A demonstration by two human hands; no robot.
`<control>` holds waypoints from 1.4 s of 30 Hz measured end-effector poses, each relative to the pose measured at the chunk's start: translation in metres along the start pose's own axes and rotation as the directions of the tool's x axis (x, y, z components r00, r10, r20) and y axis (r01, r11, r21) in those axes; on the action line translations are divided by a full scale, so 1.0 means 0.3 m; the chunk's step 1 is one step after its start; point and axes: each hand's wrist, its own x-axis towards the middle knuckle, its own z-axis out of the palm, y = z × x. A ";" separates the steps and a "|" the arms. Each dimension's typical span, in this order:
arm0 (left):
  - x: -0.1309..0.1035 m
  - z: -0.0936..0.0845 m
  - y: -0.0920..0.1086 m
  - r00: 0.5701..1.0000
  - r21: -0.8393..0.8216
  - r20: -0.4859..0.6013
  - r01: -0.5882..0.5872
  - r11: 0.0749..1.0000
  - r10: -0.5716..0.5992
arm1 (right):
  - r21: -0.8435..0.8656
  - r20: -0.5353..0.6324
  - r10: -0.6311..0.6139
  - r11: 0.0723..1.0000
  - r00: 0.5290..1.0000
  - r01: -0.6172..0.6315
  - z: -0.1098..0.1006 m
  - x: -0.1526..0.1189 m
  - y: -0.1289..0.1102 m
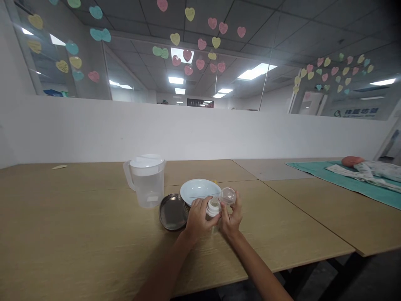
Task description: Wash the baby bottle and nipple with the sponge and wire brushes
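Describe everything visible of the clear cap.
The clear cap is a rounded, see-through dome, plastic by its look, with light glinting on it. It is off the bottle, held above the table between the thumb and fingers of the right hand. It is close beside the bottle; whether they touch is unclear.

A glass window [134,62] tops the white wall [200,133].
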 end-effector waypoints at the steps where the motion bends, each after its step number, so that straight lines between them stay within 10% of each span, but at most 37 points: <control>1: 0.000 0.000 0.000 1.000 0.004 0.002 -0.001 1.000 0.001 | -0.008 -0.013 0.028 1.000 1.000 -0.028 0.001 0.009 -0.009; 6: -0.001 -0.006 0.003 1.000 0.029 -0.006 -0.004 1.000 0.005 | -0.053 -0.039 0.130 0.990 0.991 -0.132 -0.002 0.051 -0.031; 17: -0.002 -0.027 0.012 0.998 0.093 -0.051 -0.032 0.995 0.037 | 0.029 0.287 0.186 0.979 0.940 -0.203 0.007 0.048 0.006; 42: -0.001 -0.020 0.014 0.997 0.074 -0.072 -0.034 0.997 0.040 | 0.023 0.427 -0.109 0.994 0.897 0.110 -0.018 0.043 -0.025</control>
